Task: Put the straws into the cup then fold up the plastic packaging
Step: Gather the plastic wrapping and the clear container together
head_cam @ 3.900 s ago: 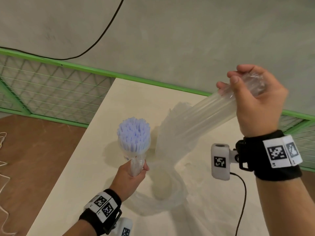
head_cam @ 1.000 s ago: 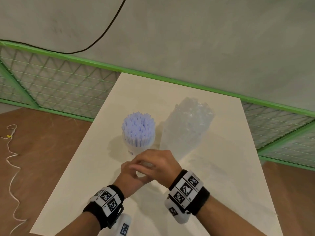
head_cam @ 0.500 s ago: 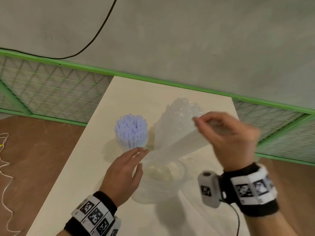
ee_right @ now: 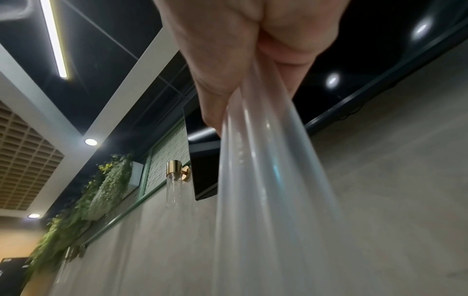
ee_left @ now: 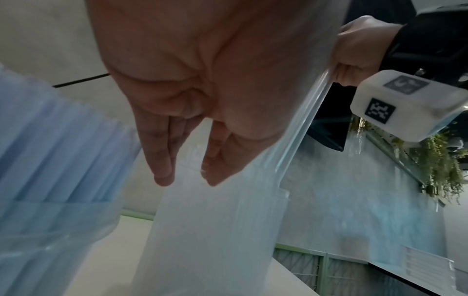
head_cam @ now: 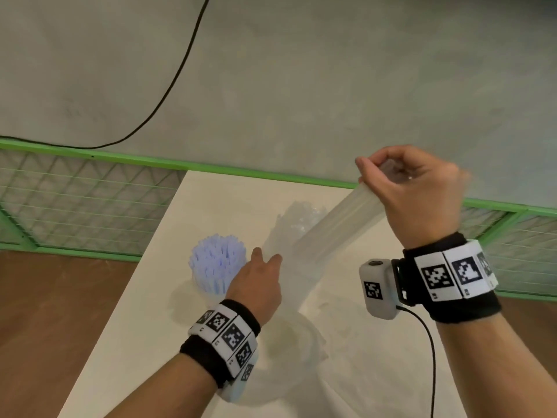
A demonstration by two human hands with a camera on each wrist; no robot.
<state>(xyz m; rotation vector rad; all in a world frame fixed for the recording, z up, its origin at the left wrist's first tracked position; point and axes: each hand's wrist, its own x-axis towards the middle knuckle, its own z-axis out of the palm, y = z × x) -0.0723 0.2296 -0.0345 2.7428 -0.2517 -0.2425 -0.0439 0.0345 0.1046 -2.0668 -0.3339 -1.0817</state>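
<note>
My right hand is raised to the far right above the worktop, its fingers curled tight around the gathered end of the clear plastic packaging. From that grip the packaging stretches down and to the left in a taut band toward my left hand. My left hand is low over the worktop with its fingers straight and loose, lying against the lower part of the band and clasping nothing. Just left of it stands the cup, packed with upright pale blue straws. More loose packaging lies crumpled on the worktop near my left wrist.
</note>
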